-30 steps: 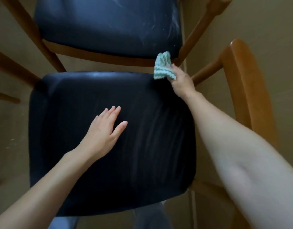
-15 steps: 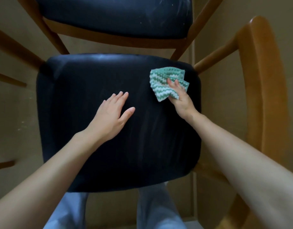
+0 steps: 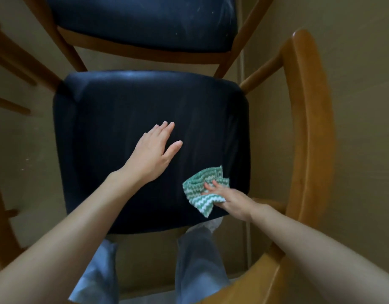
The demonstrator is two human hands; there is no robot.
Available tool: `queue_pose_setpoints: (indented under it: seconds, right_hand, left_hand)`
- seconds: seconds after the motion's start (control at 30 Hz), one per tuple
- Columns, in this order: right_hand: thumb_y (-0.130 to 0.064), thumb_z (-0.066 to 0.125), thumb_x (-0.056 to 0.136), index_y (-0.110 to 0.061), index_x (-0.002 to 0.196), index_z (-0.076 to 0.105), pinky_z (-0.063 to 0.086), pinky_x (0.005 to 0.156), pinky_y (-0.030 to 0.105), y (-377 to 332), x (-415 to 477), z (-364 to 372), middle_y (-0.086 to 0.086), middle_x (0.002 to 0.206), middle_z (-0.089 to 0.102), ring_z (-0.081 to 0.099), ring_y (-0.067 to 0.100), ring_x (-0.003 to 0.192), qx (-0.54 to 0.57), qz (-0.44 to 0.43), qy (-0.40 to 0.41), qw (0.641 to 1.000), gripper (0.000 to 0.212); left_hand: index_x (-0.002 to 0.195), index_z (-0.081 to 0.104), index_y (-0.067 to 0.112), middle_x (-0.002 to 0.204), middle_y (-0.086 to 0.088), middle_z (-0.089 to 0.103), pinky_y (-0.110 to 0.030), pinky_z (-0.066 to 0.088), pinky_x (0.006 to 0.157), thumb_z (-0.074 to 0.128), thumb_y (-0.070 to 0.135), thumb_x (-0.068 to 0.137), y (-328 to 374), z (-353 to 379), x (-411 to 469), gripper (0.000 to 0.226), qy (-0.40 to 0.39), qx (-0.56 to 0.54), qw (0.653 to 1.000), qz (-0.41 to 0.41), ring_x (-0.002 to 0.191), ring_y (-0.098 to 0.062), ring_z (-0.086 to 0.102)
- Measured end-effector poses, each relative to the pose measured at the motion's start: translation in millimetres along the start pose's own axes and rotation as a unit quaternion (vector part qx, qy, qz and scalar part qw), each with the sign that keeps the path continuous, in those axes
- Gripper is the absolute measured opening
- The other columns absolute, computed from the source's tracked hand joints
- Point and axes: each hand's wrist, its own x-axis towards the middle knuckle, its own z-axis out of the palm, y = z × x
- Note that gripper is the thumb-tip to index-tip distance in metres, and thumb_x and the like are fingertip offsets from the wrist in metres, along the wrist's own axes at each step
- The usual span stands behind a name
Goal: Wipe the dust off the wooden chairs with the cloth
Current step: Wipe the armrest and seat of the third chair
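On the dark seat [image 3: 123, 150] my right hand [image 3: 231, 200], gripping the cloth [image 3: 200, 191], has swept to the near edge, probably finishing that strip; my left hand [image 3: 152, 154] lies flat.

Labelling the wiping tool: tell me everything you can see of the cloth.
The cloth is small and soft-looking, with green and white zigzag stripes, folded and rumpled. It lies on the near right part of the closer chair's dark seat, a corner pointing at the seat's front edge. The right hand holds it, fingers on top.
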Motion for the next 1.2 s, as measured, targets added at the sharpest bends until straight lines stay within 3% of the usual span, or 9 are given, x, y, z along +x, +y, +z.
queue_pose_setpoints:
  seconds: [0.23,0.3,0.43,0.63,0.7,0.8,0.97,1.1,1.2]
  right_hand:
    - [-0.016,0.036,0.101,-0.036,0.149,0.018,0.017,0.114,0.031,-11,-18,1,-0.004,0.159,0.005,0.014,0.022,0.145,-0.106,0.091,-0.1,0.985,0.055]
    - [-0.023,0.037,0.102,-0.029,0.15,0.021,0.019,0.113,0.03,-16,-26,6,0.0,0.159,0.011,0.017,0.023,0.144,-0.125,0.106,-0.121,0.979,0.051]
    - [-0.028,0.042,0.1,-0.012,0.136,0.047,0.033,0.102,0.029,-14,-29,21,0.006,0.141,0.046,0.045,0.025,0.128,-0.153,0.172,-0.155,0.961,0.04]
    - [-0.026,0.044,0.1,-0.007,0.136,0.046,0.034,0.103,0.033,-18,-24,15,0.014,0.14,0.046,0.043,0.029,0.13,-0.111,0.225,-0.127,0.96,0.041]
    - [-0.028,0.043,0.1,-0.007,0.133,0.048,0.038,0.094,0.031,-20,-28,10,0.015,0.135,0.051,0.05,0.027,0.12,-0.068,0.229,-0.119,0.964,0.039]
    - [-0.028,0.043,0.1,-0.01,0.109,0.058,0.04,0.068,0.022,-21,-34,0,0.013,0.109,0.059,0.054,0.016,0.085,0.07,0.193,-0.062,0.977,0.026]
    - [-0.022,0.045,0.1,-0.009,0.111,0.058,0.05,0.078,0.026,-43,-45,-13,0.009,0.106,0.064,0.062,0.021,0.095,0.335,0.111,0.136,0.926,0.022]
    - [-0.021,0.045,0.099,-0.015,0.113,0.055,0.047,0.072,0.018,-69,-56,-18,0.0,0.101,0.062,0.06,0.013,0.089,0.381,0.076,0.242,0.889,0.018]
    - [-0.023,0.048,0.098,-0.017,0.122,0.056,0.047,0.084,0.026,-90,-64,-16,-0.004,0.104,0.062,0.058,0.016,0.1,0.328,0.061,0.297,0.894,0.026]
  left_hand:
    - [0.15,0.017,0.019,0.158,-0.001,0.014,-0.034,0.006,0.118,0.034,0.04,0.099,-1,-18,-15,0.058,0.028,0.011,1.0,0.01,0.146,-0.016,0.007]
    - [0.15,0.016,0.019,0.158,-0.001,0.013,-0.034,0.006,0.118,0.034,0.04,0.099,-1,-20,-20,0.058,0.026,0.01,1.0,0.008,0.146,-0.016,0.006]
    - [0.15,0.015,0.02,0.158,0.001,0.012,-0.033,0.004,0.116,0.033,0.04,0.099,4,-19,-28,0.058,0.021,0.012,1.0,0.016,0.145,-0.015,0.005]
    - [0.15,0.014,0.02,0.158,0.002,0.012,-0.032,0.004,0.117,0.033,0.04,0.099,2,-16,-34,0.058,0.024,0.013,0.999,0.018,0.145,-0.013,0.004]
    - [0.15,0.015,0.021,0.158,0.002,0.012,-0.032,0.005,0.118,0.034,0.04,0.099,1,-16,-37,0.058,0.024,0.01,1.0,0.013,0.145,-0.013,0.004]
    - [0.15,0.015,0.021,0.158,0.003,0.012,-0.032,0.005,0.118,0.034,0.04,0.098,1,-20,-43,0.058,0.024,0.006,1.0,0.011,0.145,-0.013,0.005]
    - [0.15,0.016,0.023,0.157,0.003,0.013,-0.031,0.006,0.118,0.035,0.04,0.098,6,-37,-58,0.058,0.035,-0.002,0.999,0.015,0.145,-0.012,0.007]
    - [0.15,0.014,0.024,0.157,0.004,0.012,-0.03,0.005,0.116,0.035,0.042,0.098,9,-55,-76,0.059,0.04,0.022,0.999,0.019,0.145,-0.011,0.006]
    - [0.15,0.013,0.023,0.158,0.003,0.01,-0.029,0.003,0.116,0.034,0.043,0.098,7,-66,-90,0.059,0.027,0.052,0.998,0.023,0.145,-0.012,0.005]
